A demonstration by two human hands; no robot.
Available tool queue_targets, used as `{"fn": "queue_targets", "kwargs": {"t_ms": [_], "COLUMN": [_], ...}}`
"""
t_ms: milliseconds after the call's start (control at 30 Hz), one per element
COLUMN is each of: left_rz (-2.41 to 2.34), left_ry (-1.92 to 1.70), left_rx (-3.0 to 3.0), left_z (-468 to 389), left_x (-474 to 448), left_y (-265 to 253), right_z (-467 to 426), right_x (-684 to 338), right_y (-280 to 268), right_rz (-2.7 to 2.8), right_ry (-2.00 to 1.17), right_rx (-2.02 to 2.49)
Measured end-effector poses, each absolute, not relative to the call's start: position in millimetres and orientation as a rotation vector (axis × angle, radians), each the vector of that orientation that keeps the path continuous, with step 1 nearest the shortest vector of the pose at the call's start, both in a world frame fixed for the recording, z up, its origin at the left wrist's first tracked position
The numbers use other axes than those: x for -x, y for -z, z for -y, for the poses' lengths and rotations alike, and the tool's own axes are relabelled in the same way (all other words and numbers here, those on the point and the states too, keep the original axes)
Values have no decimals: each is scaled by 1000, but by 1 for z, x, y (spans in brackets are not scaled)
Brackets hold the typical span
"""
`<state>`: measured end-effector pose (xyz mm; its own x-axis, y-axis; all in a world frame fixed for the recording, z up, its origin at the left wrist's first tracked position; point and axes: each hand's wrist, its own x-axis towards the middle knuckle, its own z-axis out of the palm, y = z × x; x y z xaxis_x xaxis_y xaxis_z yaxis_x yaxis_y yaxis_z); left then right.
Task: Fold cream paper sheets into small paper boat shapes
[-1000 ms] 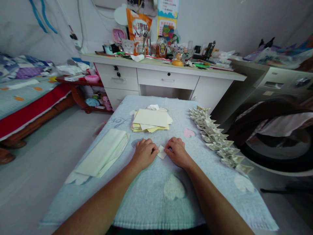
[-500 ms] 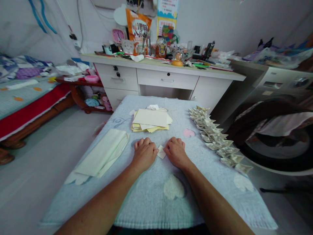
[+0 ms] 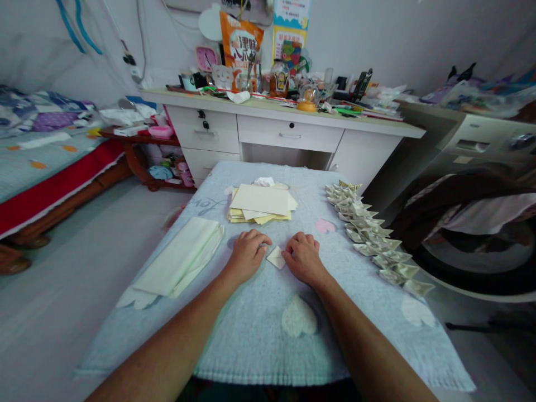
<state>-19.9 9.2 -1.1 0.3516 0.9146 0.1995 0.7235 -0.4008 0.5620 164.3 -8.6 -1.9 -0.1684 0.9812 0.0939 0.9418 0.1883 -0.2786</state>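
Observation:
A small folded square of white paper (image 3: 276, 257) lies on the cloth between my hands, turned with a corner toward me. My right hand (image 3: 304, 255) has its curled fingers and thumb at the paper's right corner, holding it against the cloth. Just off the left corner is my left hand (image 3: 250, 252), its thumb and forefinger apart with nothing between them. Beyond the hands sits a stack of cream and yellow paper sheets (image 3: 260, 201). Rows of folded paper boats (image 3: 368, 234) stand along the right side of the table.
A folded pale sheet (image 3: 180, 258) lies on the left of the cloth-covered table (image 3: 251, 346). Behind stands a white desk (image 3: 288, 137) crowded with jars and packets. A washing machine (image 3: 477, 139) is at the right, a bed (image 3: 46, 173) at the left.
My left thumb and forefinger have come off the paper's left corner and spread apart. My right hand stays at the right corner. The whole view has shifted slightly.

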Motion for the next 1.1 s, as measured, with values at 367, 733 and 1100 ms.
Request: {"fn": "queue_targets", "kwargs": {"t_ms": [367,733,1100], "left_rz": [-1280,-1329,-1338], "left_ry": [-651,-609,-604], "left_rx": [-2356,-2344,-2340], "left_z": [-10,-11,-11], "left_x": [10,10,9], "left_y": [11,11,8], "right_z": [11,10,9], "right_x": [-164,-170,-187], "right_y": [1,2,1], "right_rz": [2178,2116,2168], "right_ry": [-210,-204,-278], "right_rx": [1860,1938,1764]}}
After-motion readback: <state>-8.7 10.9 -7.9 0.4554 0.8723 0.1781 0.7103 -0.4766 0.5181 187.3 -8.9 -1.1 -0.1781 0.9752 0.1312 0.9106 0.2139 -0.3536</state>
